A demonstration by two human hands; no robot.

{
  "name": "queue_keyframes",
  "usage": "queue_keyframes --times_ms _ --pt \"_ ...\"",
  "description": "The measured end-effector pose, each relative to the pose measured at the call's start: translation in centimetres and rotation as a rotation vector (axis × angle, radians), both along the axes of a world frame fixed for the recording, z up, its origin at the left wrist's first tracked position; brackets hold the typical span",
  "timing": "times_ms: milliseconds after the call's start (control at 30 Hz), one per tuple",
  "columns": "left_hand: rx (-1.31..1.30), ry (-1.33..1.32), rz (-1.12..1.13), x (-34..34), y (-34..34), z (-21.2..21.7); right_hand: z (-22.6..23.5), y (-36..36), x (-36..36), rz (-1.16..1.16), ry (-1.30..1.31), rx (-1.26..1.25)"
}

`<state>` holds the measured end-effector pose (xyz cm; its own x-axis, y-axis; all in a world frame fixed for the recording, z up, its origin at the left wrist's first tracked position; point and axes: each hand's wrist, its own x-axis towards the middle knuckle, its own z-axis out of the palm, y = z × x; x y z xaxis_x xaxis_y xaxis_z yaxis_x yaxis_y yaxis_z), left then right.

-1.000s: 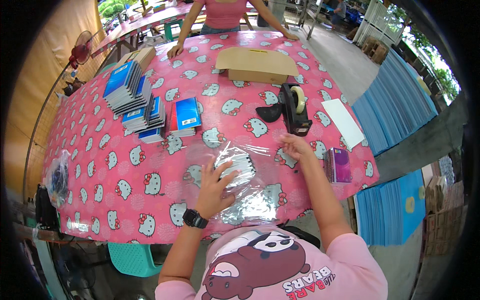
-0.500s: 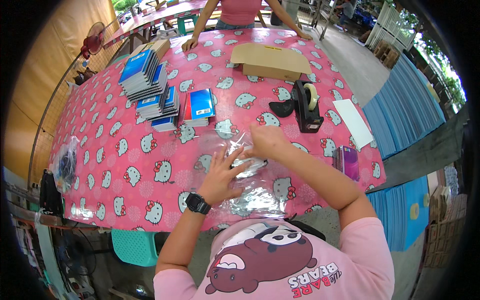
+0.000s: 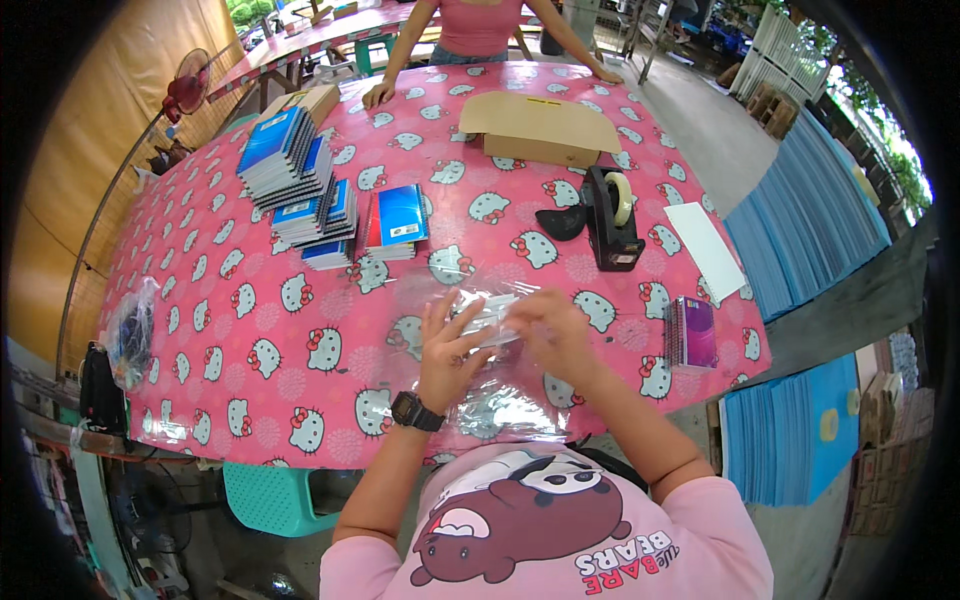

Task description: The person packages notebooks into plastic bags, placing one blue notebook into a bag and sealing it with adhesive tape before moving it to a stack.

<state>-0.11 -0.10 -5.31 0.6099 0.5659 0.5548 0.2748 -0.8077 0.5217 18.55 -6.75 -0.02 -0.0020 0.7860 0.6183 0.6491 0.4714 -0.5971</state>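
Note:
A clear, glossy plastic sheet (image 3: 515, 405) lies crinkled on the table in front of me. My left hand (image 3: 450, 345), with a black watch on its wrist, rests on it with the fingers spread. To its right is my right hand (image 3: 552, 330), slightly blurred, its fingers bent and pinched at the plastic. A whitish patch (image 3: 487, 318) shows between the hands; whether it is glare or an item beneath the plastic I cannot tell. Beyond the hands lies a short stack of blue and red notebooks (image 3: 398, 220).
Taller notebook piles (image 3: 280, 150) stand at the far left. A black tape dispenser (image 3: 612, 225), a cardboard box (image 3: 540, 130), a white strip (image 3: 705, 250) and purple notebooks (image 3: 693, 332) sit ahead and right. Across the patterned table (image 3: 265, 350), another person's hands (image 3: 380, 93) rest on its edge.
My right hand has come back toward me from the far part of the plastic, and its fist has loosened into bent fingers. The left hand stays nearly in place.

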Motion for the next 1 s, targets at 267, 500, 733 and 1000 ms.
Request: queue_keyframes --times_ms 267,500,733,1000 --pt "-0.308 -0.228 0.194 1.1 0.4 1.2 -1.7 4.0 1.4 0.040 0.650 -0.638" --pt "-0.574 -0.136 -0.106 0.8 1.7 2.2 0.2 2.5 1.9 0.112 0.456 -0.330" --pt "-1.089 -0.241 -0.140 0.1 4.6 0.2 -3.9 2.3 2.9 0.278 0.836 -0.743" --pt "-0.676 -0.321 -0.069 3.2 3.9 1.9 -5.8 2.8 2.3 0.324 0.964 -0.652"
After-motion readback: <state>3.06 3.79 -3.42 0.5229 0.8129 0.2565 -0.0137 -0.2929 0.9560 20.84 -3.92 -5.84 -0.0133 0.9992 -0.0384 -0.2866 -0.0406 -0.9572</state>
